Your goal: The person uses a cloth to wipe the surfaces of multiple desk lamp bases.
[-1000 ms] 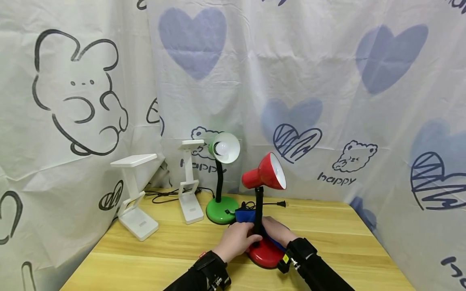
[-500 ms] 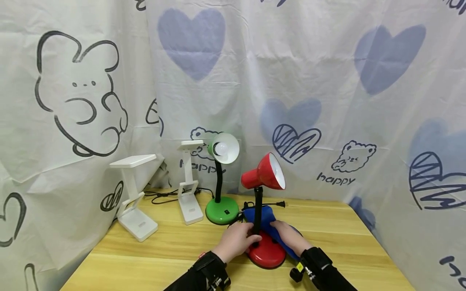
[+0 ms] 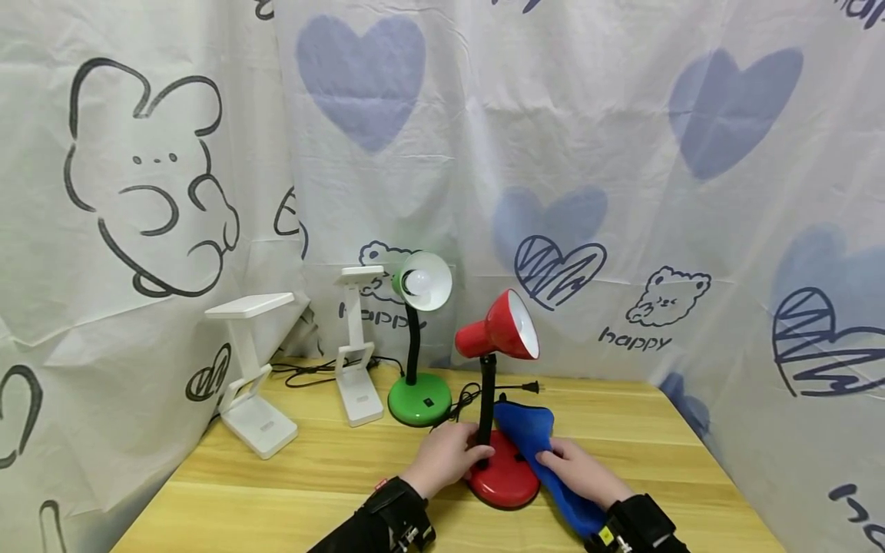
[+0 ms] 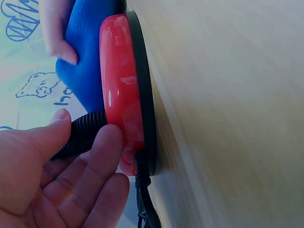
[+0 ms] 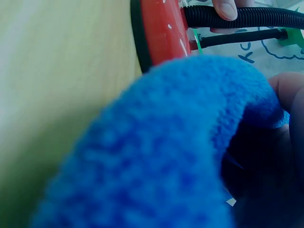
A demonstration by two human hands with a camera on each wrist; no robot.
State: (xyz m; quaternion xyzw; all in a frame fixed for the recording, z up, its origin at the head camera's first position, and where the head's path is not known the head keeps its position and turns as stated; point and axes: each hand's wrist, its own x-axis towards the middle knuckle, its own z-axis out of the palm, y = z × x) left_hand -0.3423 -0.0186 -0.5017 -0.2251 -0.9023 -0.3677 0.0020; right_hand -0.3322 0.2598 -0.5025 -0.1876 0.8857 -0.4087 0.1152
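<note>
A red desk lamp [image 3: 508,485] stands upright near the table's front, its shade tilted to the upper right. Low on its black ribbed gooseneck [image 4: 84,134], just above the base, my left hand [image 3: 445,458] holds it between thumb and fingers. My right hand [image 3: 588,472] pinches a blue cloth [image 3: 531,428], which lies along the right side of the lamp's base and trails under the wrist. From the right wrist, the cloth's fuzzy pile [image 5: 156,142] fills the foreground and hides part of the red base [image 5: 164,31].
Behind to the left stands a green desk lamp [image 3: 418,401]. Two white folding lamps [image 3: 259,426] are farther left, with black cords behind them. A black plug [image 3: 531,387] lies near the table's back edge. Printed white curtains [image 3: 622,192] hang behind the table.
My right hand has moved right and nearer to me, drawing the blue cloth from behind the lamp's gooseneck to the base's right side. My left hand stays on the gooseneck.
</note>
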